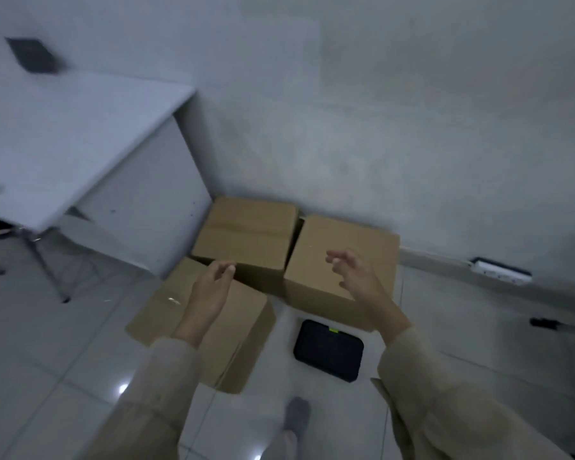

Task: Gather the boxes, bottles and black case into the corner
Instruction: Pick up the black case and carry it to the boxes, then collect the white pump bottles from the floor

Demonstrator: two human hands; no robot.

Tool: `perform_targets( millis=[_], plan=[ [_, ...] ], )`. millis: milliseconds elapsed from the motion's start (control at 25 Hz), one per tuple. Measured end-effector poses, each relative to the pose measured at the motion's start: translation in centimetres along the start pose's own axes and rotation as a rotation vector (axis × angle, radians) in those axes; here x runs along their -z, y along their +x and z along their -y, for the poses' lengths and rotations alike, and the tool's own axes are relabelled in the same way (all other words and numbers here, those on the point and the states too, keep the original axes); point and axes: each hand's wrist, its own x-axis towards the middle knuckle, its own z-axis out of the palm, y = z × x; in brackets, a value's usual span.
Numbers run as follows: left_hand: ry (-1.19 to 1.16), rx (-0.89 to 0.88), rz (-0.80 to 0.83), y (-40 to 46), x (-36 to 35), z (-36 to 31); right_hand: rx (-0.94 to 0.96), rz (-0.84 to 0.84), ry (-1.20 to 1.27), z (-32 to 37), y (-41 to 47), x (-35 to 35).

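Cardboard boxes sit clustered on the tiled floor point(47, 343) by the wall: the back box point(246, 234) in the corner beside the white desk point(63, 127), the right box point(339, 260) against it, and the front box point(206, 327) nearer the person. Just beside them lies the black case point(328, 350), flat on the floor. Both hands hover above the boxes holding nothing; the left hand point(210, 290) has relaxed fingers, the right hand point(356, 277) has loosely spread, slightly curled fingers.

Three boxes point(246, 234) clustered at wall beside desk point(63, 137); case point(327, 350) before right box point(339, 260).
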Motion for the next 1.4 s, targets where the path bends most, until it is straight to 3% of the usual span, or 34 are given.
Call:
perform_targets(
  millis=[200, 400, 920, 1160, 1400],
  plan=[
    [-0.102, -0.002, -0.111, -8.7, 9.2, -1.8, 0.131, 0.153, -0.12, 6.2, -7.9, -3.9],
    [-0.151, 0.162, -0.269, -16.6, 17.6, 3.3, 0.157, 0.418, -0.253, 7.6, -13.0, -12.4],
    [-0.271, 0.605, -0.904, -33.8, 41.1, 22.0, 0.266, 1.067, -0.504, 14.5, -22.6, -46.2],
    [-0.337, 0.608, -1.089, -35.7, 48.8, 26.0, 0.304, 1.228, -0.528, 16.3, -25.5, -58.6],
    [-0.346, 0.591, -1.158, -30.0, 58.2, 31.7, 0.305, 1.269, -0.495, 18.6, -22.8, -72.5]
  ],
)
